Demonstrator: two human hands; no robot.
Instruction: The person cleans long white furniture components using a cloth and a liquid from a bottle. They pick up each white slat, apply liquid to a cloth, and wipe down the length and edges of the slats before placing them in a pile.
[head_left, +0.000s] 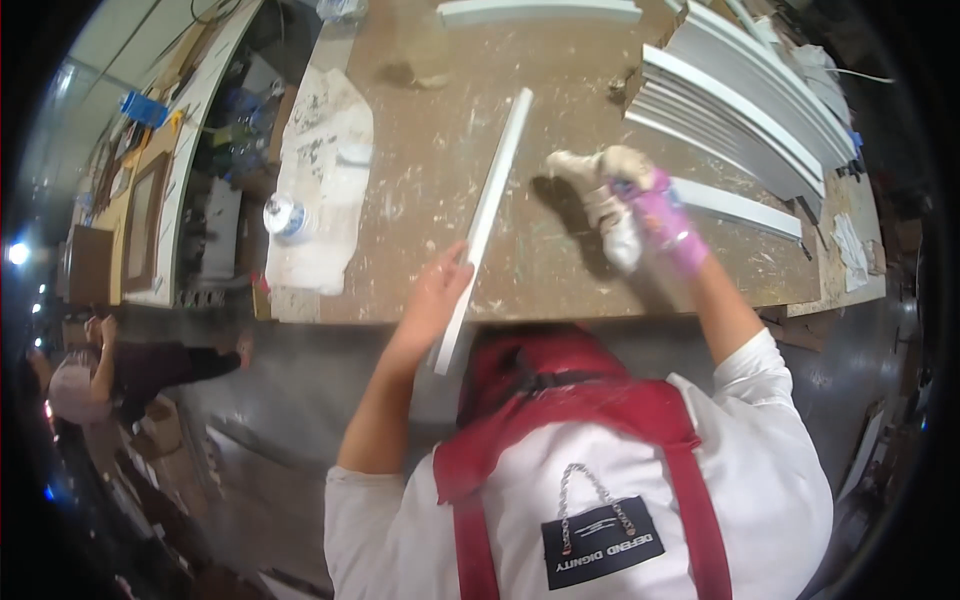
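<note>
A long white strip (497, 187) lies aslant over the front edge of the table, its near end sticking out past it. My left hand (440, 292) is closed round the strip's near part. On my right hand (632, 182) is a glove, whitish at the fingers and pink-purple at the cuff. Its fingers are closed on a white, smeared, gun-shaped tool (621, 242), which I hold above the table to the right of the strip. The glove hides part of the tool, and its exact kind is unclear.
The brown, paint-spotted table (420, 160) carries stacked white ribbed profiles (730, 110) at the back right. Another white strip (740, 208) lies beyond my right hand. At left, a white tub (284, 216) stands on a stained sheet (325, 150). Another person (110, 375) is at far left.
</note>
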